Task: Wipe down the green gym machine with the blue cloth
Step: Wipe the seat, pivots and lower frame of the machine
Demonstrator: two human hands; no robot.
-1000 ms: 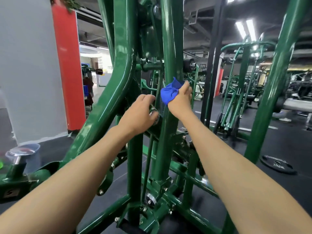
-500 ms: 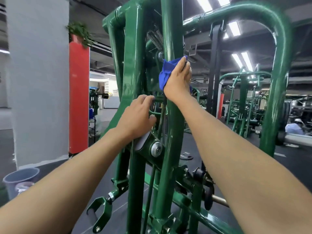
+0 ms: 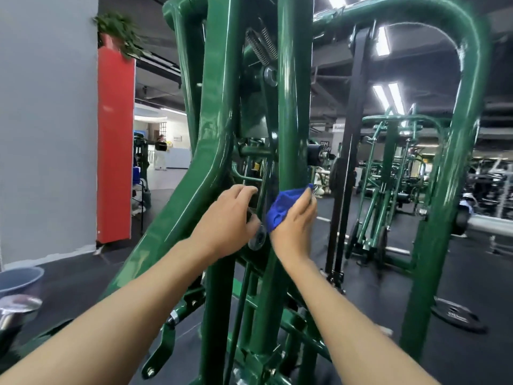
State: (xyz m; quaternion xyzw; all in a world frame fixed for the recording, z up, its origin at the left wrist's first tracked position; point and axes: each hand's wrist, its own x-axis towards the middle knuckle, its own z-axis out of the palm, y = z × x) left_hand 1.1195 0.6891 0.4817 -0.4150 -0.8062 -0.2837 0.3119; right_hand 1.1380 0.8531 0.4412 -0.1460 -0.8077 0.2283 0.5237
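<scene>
Presently, step in hand: by the look of it, wiping the central upright tube [image 3: 294,107] of the green gym machine [image 3: 216,120].
Right hand: the right hand [image 3: 294,220] wraps round the near face of that tube at about mid-height, fingers curled and pressing the blue cloth [image 3: 280,207] against the paint.
Blue cloth: bunched into a wad between palm and tube. Most of it bulges out on the hand's left side, and one corner peeks out past the fingertips.
Left hand: the left hand [image 3: 224,223] grips a dark linkage bar [image 3: 262,173] just beside the tube, fingers hooked over it, apparently as a brace.
Doing it well: the cloth would cover more if spread flatter. Long strokes along the tube, with the hand turned to reach its far side, should leave no strip unwiped.
Watch for: the pivot bolt [image 3: 256,240] sits between the two hands, and the coil spring [image 3: 263,45] hangs high above. Loose cloth or fingers could snag in the linkage if it shifts.
Machine's look: glossy dark-green tubing with bright highlights from the ceiling lights. No dirt or streaks can be made out, and the lower frame is partly blurred.
</scene>
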